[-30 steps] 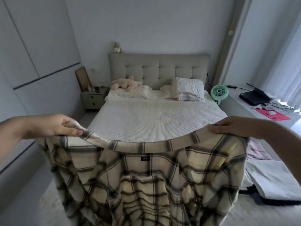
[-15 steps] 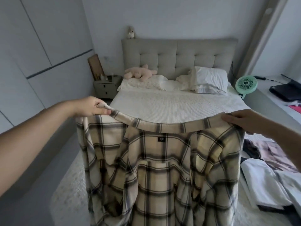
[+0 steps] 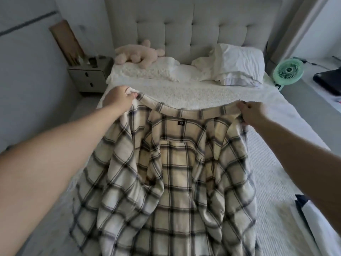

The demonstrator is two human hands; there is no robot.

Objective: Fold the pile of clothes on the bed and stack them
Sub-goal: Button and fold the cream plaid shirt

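I'm seeing the shirt (image 3: pixel 177 172), held up in the air a second ago, now coming down onto the bed (image 3: pixel 276 111), left hand (image 3: pixel 118 97) and right hand (image 3: pixel 252 112) both pinching its shoulders, so folding can start.

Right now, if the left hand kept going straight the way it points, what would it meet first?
Probably the white textured bedspread, then the cream pillow under the pink plush toy; depth is unclear. The left hand grips the plaid shirt.
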